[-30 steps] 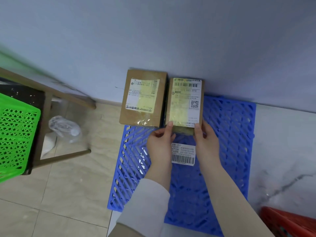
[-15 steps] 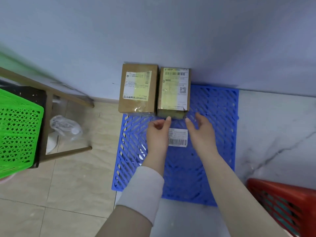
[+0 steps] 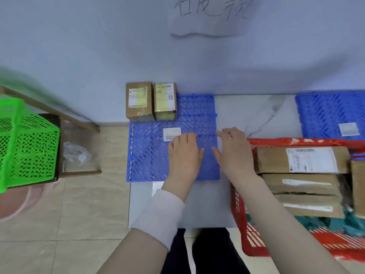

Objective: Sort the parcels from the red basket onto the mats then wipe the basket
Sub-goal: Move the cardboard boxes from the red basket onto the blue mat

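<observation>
Beyond the left hand point(image 3: 184, 153) and right hand point(image 3: 233, 153), two parcels point(image 3: 139, 100) stand sorted at the far edge of the blue mat point(image 3: 197, 107), against the wall point(image 3: 98, 56). Both hands hover over the mat, fingers loose, holding nothing. Beside the right hand, the red basket point(image 3: 240, 224) holds several more, so wiping looks far off.

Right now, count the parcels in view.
6. Two stand at the back of the left mat: left parcel, right parcel. Four show in the red basket: top parcel, middle parcel, lower parcel, edge parcel. Others may be hidden beneath.
</observation>
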